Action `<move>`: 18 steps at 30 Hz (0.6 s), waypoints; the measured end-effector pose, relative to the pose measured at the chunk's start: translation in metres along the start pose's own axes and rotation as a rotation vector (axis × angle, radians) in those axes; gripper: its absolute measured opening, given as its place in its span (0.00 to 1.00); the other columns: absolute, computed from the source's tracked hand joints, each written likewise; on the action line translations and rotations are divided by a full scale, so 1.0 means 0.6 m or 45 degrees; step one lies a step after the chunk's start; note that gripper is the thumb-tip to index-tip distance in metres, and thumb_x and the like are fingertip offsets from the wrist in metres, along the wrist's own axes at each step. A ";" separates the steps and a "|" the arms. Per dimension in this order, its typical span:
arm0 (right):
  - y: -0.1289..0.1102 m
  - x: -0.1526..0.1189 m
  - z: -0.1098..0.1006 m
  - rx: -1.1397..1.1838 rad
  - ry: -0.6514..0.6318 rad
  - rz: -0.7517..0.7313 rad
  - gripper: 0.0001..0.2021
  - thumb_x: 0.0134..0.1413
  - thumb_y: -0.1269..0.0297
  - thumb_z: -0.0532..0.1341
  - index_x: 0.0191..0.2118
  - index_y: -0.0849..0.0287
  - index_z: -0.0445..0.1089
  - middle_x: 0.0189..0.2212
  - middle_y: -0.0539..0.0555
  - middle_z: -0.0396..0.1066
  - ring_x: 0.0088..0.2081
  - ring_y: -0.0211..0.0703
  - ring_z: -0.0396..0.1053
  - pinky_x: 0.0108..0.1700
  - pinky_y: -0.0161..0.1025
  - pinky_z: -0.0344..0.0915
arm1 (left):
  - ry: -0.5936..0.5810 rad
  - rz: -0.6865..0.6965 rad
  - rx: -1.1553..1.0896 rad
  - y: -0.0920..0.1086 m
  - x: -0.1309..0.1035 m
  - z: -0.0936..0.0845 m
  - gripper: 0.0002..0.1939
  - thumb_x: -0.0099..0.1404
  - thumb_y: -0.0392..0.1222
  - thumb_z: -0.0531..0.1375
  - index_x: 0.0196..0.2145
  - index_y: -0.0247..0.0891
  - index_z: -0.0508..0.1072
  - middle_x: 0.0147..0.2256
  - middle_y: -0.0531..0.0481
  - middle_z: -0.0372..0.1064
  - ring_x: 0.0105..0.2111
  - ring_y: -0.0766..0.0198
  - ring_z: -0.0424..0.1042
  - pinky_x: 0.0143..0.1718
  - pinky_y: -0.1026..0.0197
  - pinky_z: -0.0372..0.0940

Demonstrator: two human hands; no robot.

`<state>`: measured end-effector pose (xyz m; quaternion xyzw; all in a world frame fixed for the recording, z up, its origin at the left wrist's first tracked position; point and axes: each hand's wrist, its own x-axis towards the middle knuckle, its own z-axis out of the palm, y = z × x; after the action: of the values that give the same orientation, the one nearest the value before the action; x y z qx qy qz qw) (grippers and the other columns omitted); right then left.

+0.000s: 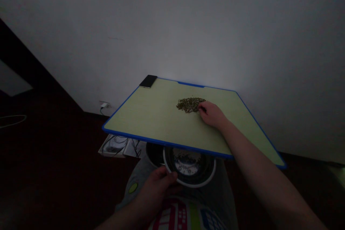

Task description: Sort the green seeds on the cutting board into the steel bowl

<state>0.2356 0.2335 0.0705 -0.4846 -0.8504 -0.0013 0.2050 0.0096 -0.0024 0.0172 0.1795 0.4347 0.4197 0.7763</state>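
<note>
Two bare hands are yours to count: one left hand (159,186) and one right hand (211,114).
You also have one pale, blue-edged rectangular table (151,115), one heap of small brownish-green grains (188,104) too many to number, one flat black rectangular device (148,81), two bowls, namely one white-rimmed shiny round bowl (198,185) and one dark round bowl (153,153), one white plug (104,105), and at least one white box (113,155).

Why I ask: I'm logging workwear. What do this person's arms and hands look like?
The left hand and right hand are ungloved. The left forearm and right forearm are bare where they show, with no sleeve, watch, bracelet or cable visible. It is too dim to rule out a ring.
</note>
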 end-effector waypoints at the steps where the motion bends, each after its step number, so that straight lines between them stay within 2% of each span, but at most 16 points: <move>1: 0.000 0.000 0.000 -0.004 0.000 0.004 0.09 0.55 0.69 0.53 0.35 0.60 0.70 0.34 0.58 0.71 0.36 0.46 0.66 0.40 0.39 0.60 | -0.004 0.016 -0.005 -0.001 0.001 0.000 0.10 0.55 0.43 0.67 0.35 0.39 0.78 0.36 0.47 0.82 0.33 0.56 0.80 0.31 0.60 0.69; 3: -0.002 0.001 -0.001 -0.011 -0.005 0.009 0.09 0.55 0.69 0.53 0.35 0.60 0.70 0.34 0.58 0.71 0.36 0.46 0.66 0.39 0.39 0.60 | 0.018 0.036 -0.004 -0.002 0.002 -0.001 0.10 0.54 0.42 0.68 0.35 0.37 0.77 0.36 0.45 0.82 0.34 0.55 0.80 0.34 0.59 0.70; 7: -0.001 0.001 -0.004 -0.007 -0.013 0.023 0.08 0.55 0.70 0.53 0.35 0.60 0.70 0.33 0.58 0.71 0.35 0.45 0.66 0.39 0.39 0.60 | 0.051 -0.045 0.004 -0.006 0.005 -0.004 0.11 0.56 0.44 0.67 0.37 0.39 0.76 0.37 0.46 0.82 0.34 0.53 0.80 0.29 0.58 0.69; 11: 0.002 0.000 -0.005 0.005 -0.011 0.037 0.09 0.55 0.70 0.53 0.35 0.61 0.70 0.33 0.58 0.71 0.36 0.45 0.66 0.39 0.39 0.60 | -0.004 0.039 -0.020 -0.010 0.008 -0.008 0.08 0.56 0.42 0.66 0.35 0.38 0.77 0.37 0.46 0.82 0.37 0.55 0.80 0.37 0.58 0.69; 16: 0.002 0.000 -0.003 -0.001 -0.010 0.019 0.09 0.55 0.69 0.53 0.35 0.60 0.70 0.33 0.58 0.71 0.36 0.45 0.66 0.40 0.39 0.60 | 0.110 -0.053 0.025 -0.006 0.006 -0.004 0.12 0.51 0.46 0.69 0.34 0.41 0.77 0.34 0.47 0.82 0.30 0.54 0.79 0.25 0.59 0.67; 18: 0.001 0.000 -0.003 0.002 -0.006 0.025 0.09 0.55 0.69 0.53 0.34 0.60 0.70 0.33 0.58 0.71 0.35 0.45 0.66 0.39 0.39 0.60 | 0.110 -0.037 0.023 -0.002 0.004 -0.001 0.13 0.51 0.45 0.70 0.34 0.40 0.78 0.34 0.46 0.82 0.29 0.55 0.79 0.26 0.59 0.68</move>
<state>0.2367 0.2332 0.0723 -0.4927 -0.8461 0.0024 0.2034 0.0107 -0.0012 0.0147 0.1618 0.4740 0.4117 0.7613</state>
